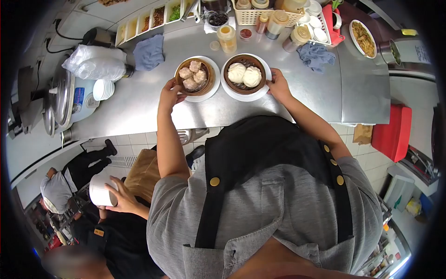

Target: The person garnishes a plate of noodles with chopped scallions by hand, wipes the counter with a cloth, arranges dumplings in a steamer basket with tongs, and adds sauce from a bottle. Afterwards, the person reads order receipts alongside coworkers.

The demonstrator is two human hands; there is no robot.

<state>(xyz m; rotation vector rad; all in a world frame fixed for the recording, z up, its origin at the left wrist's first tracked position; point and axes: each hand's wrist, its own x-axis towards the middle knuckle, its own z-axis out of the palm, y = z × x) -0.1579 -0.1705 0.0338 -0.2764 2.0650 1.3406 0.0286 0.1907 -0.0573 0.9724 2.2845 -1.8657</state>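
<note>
Grey shirt [260,204] fills six o'clock. On the bench [125,111], the dumpling plate [203,98] sits at eleven, the bun plate [246,97] at one. Left hand [171,95] pinches the first's edge, right hand [278,85] the second's. Steadying them seems the step; any move next needs flat plates.

Along the steel counter [134,104], at ten o'clock, white cups [103,89] are stacked. At eleven, a blue cloth [148,52] is left crumpled below a row of topping trays [152,28]. At one, bottles are gathered in a cream basket [267,18]. At two, an oval bowl [352,36] is filled with brownish food. At three, a red bin [392,132] is seen. At eight, a white container [103,190] is held by a co-worker [121,242].
</note>
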